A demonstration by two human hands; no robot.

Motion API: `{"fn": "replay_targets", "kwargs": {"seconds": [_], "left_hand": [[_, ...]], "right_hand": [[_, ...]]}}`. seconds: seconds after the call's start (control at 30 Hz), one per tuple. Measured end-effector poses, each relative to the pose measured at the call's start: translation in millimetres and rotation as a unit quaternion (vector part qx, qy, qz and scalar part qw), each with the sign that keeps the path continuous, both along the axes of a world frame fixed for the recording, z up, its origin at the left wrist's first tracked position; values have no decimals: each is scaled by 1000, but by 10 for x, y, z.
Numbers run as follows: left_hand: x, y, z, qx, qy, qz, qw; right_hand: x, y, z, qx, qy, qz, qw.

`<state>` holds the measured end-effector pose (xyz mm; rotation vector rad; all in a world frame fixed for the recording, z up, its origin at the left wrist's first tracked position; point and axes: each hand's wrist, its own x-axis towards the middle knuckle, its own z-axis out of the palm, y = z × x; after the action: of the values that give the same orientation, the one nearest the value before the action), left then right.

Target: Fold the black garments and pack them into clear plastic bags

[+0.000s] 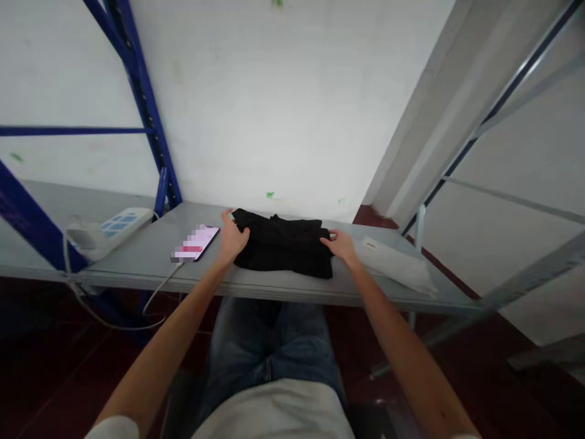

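From here I see the left hand pinching the left end of a black garment, thumb on top, fingers round the far corner. The right hand grips the right end, thumb and fingertips closed on the cloth. The garment lies between them on the grey bench, in front of the person's jeans. I'd judge it mostly folded: it sits in a compact, layered bundle, though its edges don't line up and a bit sticks up at the back, so some squaring looks undone. Just left of it lies a lit phone on a white cable; farther left, a white power strip beside the blue rack post. Right of the right hand is a white, flat bundle, cloth or packet, I can't tell
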<state>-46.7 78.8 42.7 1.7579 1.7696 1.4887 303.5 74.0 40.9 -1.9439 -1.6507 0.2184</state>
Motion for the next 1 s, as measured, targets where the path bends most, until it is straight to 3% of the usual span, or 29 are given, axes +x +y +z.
{"fn": "replay_targets", "kwargs": {"seconds": [0.17,0.37,0.5,0.63,0.8,0.87,1.0], "left_hand": [[-41,-75,87,-25,140,46,989],[-148,96,222,-20,346,-42,937],[-138,270,295,-64,374,-123,917],[-166,251,396,-45,328,-141,933],[-337,-103,572,11,250,-243,937],[-404,-305,612,4,238,-290,927],[-488,-629,606,-51,286,-322,901]], "right_hand": [[-10,-9,-119,3,-6,10,1000],[-7,71,-77,40,-46,15,998],[-2,116,-4,42,-45,53,997],[49,84,120,106,32,68,992],[208,-311,232,142,130,179,965],[268,-593,229,95,117,228,962],[353,-1100,202,-1,56,310,949]]}}
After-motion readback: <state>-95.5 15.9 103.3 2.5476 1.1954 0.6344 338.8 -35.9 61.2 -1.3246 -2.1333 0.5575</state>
